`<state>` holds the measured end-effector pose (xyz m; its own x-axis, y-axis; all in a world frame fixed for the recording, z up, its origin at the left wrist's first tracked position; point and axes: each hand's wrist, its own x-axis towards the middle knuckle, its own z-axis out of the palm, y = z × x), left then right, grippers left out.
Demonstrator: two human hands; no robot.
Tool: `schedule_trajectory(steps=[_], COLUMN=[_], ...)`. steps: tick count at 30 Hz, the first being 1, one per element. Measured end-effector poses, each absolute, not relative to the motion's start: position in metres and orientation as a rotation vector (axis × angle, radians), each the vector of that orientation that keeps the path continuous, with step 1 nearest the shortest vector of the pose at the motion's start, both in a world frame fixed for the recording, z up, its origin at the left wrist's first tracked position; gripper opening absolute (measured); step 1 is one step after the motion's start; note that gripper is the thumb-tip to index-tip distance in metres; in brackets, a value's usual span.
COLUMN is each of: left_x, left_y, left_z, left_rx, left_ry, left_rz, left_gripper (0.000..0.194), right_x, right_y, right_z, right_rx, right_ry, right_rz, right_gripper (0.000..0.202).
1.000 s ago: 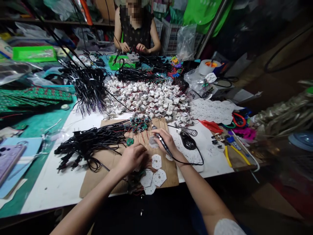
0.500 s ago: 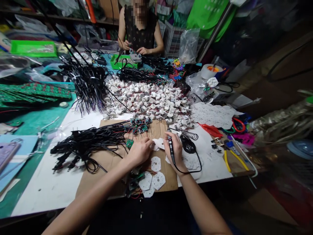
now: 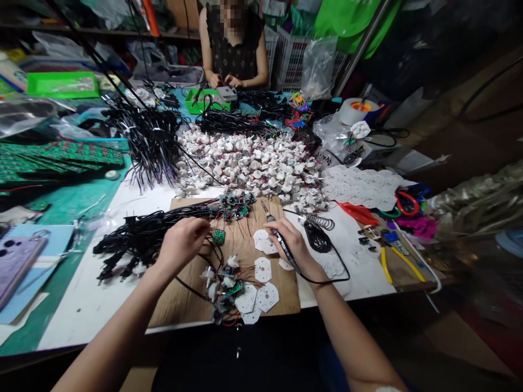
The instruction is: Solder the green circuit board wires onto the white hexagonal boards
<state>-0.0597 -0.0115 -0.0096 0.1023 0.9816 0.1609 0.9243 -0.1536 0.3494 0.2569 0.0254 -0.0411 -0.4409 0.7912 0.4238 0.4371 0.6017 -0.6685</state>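
A black soldering iron (image 3: 285,247) sits just right of the lower centre of the frame, its tip pointing up and slightly left above a sheet of cardboard (image 3: 171,307). The right hand (image 3: 297,245) grips it like a pen, fingers closed round the handle; its cord passes over the wrist and loops rightward. The left hand (image 3: 183,242), left of centre, is above the edge of a bundle of black cables (image 3: 134,239), fingers curled together; whether they pinch anything cannot be told.

Just right of the left hand's fingers lies a small green circuit board (image 3: 219,236). White octagonal plates (image 3: 267,297) lie below the right hand, some overlapping, beside a cluster of white-capped motors (image 3: 210,276) with red wires at the cardboard's lower edge. More wired boards (image 3: 237,207) lie along its upper edge.

Beyond, a wide heap of white parts (image 3: 253,166) covers the middle of the tabletop (image 3: 95,191). Yellow-handled pliers (image 3: 386,267) lie at the right, a purple phone (image 3: 24,267) at the far left, and stacked green circuit boards (image 3: 61,160) above it. At the top centre, another person (image 3: 237,51) sits behind a green tray (image 3: 196,106), both hands near each other.
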Motion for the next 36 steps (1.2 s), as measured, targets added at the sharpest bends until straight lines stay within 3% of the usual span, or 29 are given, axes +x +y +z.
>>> schedule_trajectory(steps=[5, 9, 13, 20, 26, 32, 36], left_x=[-0.069, -0.051, -0.039, -0.042, -0.043, -0.033, -0.028], left_y=[-0.007, 0.001, 0.001, -0.014, -0.02, -0.023, -0.02], left_z=[-0.015, -0.028, -0.03, -0.04, -0.036, -0.033, -0.037], left_rx=[2.341, 2.42, 2.443, 2.512, 2.584, 2.389, 2.249], left_ry=[1.885, 1.913, 1.917, 1.911, 1.877, 1.925, 1.948], left_rz=[0.331, 0.265, 0.213, 0.164, 0.27, 0.534, 0.506], left_gripper=[0.023, 0.038, 0.044, 0.035, 0.038, 0.037, 0.029], right_x=[0.254, 0.247, 0.253, 0.298, 0.332, 0.334, 0.328], right_y=[0.036, 0.033, 0.009, -0.053, -0.078, -0.073, -0.068], right_z=[-0.032, -0.036, -0.036, -0.046, -0.058, -0.059, -0.059], right_rx=[-0.848, -0.879, -0.911, -1.213, -1.617, -1.545, -1.476], right_ry=[-2.244, -2.132, -2.0, -1.718, -1.313, -1.426, -1.499], right_rz=[0.58, 0.376, 0.339, 0.347, 0.228, 0.07, -0.009], right_gripper=[0.04, 0.021, 0.017, 0.024, 0.027, 0.022, 0.023])
